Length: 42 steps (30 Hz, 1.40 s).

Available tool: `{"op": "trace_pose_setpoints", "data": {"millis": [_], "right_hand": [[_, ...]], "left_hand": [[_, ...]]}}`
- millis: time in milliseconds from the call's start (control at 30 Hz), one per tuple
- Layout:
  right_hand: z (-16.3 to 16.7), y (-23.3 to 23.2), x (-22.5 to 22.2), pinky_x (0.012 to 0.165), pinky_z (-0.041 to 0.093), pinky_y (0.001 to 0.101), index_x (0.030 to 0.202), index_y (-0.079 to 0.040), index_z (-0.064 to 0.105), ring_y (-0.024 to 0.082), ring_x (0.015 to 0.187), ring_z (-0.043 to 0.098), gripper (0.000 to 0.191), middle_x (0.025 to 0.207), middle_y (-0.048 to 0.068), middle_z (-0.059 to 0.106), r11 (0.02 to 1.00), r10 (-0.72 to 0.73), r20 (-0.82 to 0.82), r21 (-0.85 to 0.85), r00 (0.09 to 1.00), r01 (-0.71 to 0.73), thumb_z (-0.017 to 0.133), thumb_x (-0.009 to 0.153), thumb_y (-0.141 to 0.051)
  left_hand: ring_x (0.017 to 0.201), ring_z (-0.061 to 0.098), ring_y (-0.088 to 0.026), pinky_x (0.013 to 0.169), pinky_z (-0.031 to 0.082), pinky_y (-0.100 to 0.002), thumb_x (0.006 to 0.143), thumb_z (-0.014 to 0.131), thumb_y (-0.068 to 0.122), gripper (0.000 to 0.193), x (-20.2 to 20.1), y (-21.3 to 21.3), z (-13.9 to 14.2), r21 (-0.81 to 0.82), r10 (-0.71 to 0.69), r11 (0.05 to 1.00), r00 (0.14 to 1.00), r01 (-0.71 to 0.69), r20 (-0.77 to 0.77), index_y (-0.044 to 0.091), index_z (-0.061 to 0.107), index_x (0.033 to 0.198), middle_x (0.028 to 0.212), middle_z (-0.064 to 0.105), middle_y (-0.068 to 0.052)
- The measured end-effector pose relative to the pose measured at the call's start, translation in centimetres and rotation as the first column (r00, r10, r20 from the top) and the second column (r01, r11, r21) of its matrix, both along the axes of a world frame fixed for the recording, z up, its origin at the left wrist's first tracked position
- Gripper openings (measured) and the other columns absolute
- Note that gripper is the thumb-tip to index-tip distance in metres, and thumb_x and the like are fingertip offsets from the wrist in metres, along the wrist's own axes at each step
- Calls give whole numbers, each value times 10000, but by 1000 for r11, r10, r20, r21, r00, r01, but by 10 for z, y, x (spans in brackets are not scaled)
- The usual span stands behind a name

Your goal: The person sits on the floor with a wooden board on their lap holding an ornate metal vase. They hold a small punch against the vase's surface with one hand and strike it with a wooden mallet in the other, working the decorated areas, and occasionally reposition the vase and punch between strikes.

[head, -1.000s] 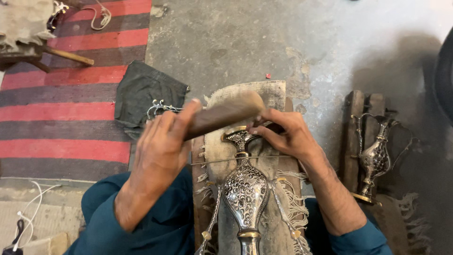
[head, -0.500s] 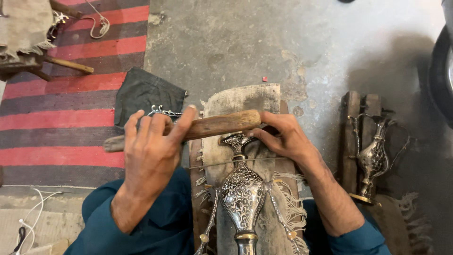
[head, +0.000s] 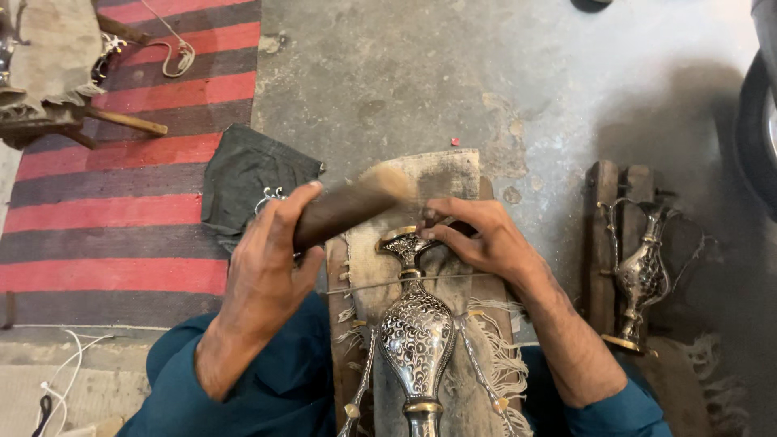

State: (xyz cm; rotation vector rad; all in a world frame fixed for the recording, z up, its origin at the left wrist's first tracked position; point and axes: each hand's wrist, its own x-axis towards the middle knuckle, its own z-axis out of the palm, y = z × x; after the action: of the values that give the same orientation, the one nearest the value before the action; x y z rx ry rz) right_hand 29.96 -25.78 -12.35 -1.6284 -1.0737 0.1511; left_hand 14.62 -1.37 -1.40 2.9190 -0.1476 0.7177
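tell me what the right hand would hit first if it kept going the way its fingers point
The right hand points left across the vase neck. Going on, it would probably first meet the wooden tool in the left hand, though their relative heights are unclear.

The left hand [head: 263,263] is seen from the back, its fingers curled shut around a wooden handle [head: 344,210] and its thumb laid along the top, while the teal-sleeved forearm is angled down toward the lower left, well to the left of the ornate metal vase [head: 417,328]. The right hand [head: 477,239] is held just right of the vase's neck, palm down, with thumb and forefinger pinched together at the rim. The right forearm is bare to a rolled teal cuff and runs down to the lower right.
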Motion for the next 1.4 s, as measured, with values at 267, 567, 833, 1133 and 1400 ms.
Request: {"op": "trace_pose_setpoints", "data": {"millis": [267, 567, 833, 1133, 1400], "right_hand": [[-3, -3, 1, 707, 615, 290, 1172, -47, 703, 168, 816, 788, 262, 941, 71, 794, 999, -14, 9, -34, 1000, 14, 737, 913, -65], [-8, 0, -2, 762, 639, 302, 1162, -26, 697, 185, 868, 789, 262, 964, 83, 788, 1000, -13, -28, 21, 1000, 14, 735, 902, -25], [-26, -26, 10, 906, 673, 418, 1173, -37, 567, 212, 945, 735, 196, 993, 138, 714, 883, -173, -363, 355, 915, 308, 576, 1005, 64], [-73, -72, -43, 603, 462, 346, 1079, 15, 631, 176, 694, 519, 218, 793, 77, 574, 862, -499, -355, -295, 790, 412, 507, 901, -7], [-78, -42, -112, 743, 567, 284, 1186, 14, 693, 99, 866, 664, 363, 1018, 39, 745, 950, -284, -599, -68, 749, 306, 757, 840, -73]], "left_hand": [[934, 594, -358, 1046, 464, -540, 817, 724, 50, 605, 0, -2, 5, 175, 42, 984, 999, -42, 2, 212, 606, 1387, 901, 546, -103], [931, 623, -306, 1028, 475, -510, 810, 700, -5, 650, -6, 14, -10, 360, 138, 922, 990, -140, 30, 247, 591, 1399, 930, 587, -95], [1116, 687, -231, 976, 520, -350, 743, 657, 43, 668, -104, 76, -60, -621, -271, 741, 732, -257, -626, 72, 525, 1397, 1212, 719, -124], [1206, 650, -249, 991, 462, -370, 790, 844, 214, 755, -151, 70, -56, -675, -354, 686, 687, -271, -635, 137, 515, 1464, 1266, 687, -115], [1273, 590, -353, 1056, 499, -444, 807, 684, 42, 517, -101, -13, 24, -513, -704, 672, 677, 535, -216, 142, 655, 1314, 1331, 625, -162]]}}
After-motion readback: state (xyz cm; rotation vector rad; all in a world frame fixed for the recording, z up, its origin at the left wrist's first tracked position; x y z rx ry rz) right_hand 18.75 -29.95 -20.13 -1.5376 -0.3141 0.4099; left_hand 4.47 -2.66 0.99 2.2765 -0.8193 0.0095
